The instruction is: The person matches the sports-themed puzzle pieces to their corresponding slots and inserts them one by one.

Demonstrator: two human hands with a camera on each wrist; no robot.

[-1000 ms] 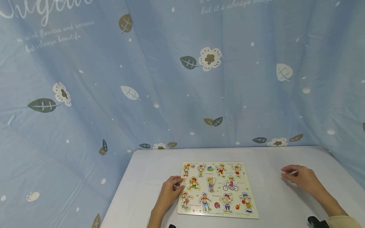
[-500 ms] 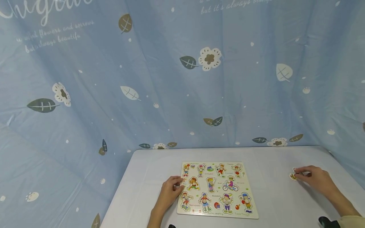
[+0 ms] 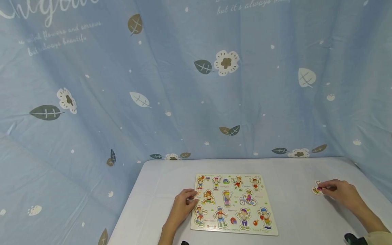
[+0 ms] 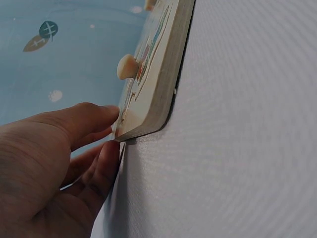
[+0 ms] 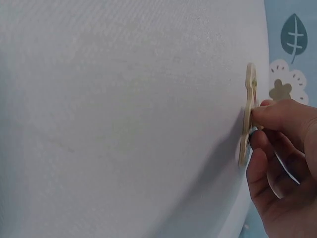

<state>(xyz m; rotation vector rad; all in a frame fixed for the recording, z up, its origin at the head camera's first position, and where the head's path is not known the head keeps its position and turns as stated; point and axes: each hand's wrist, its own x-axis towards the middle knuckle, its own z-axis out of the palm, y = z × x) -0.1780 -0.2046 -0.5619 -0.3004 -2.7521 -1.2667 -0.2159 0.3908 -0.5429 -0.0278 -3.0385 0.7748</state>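
Note:
A wooden knobbed puzzle board with colourful sports figures lies on the white table. My left hand holds its left edge, the thumb on the upper face at the corner and the other fingers low by the rim, in the left wrist view. A pale round knob stands up from the board there. Off to the board's right, my right hand pinches a small wooden puzzle piece between thumb and fingers. The right wrist view shows that piece edge-on, close over the tabletop; whether it touches is unclear. Fingers cover part of it.
A white cloth-covered table extends around the board. Behind it and along the left side hangs a blue curtain with leaf and flower prints. A dark object sits by the right sleeve at the lower edge.
My right hand has moved to the right with the puzzle piece, which now shows its printed face to the head camera. The left hand and the board have stayed put.

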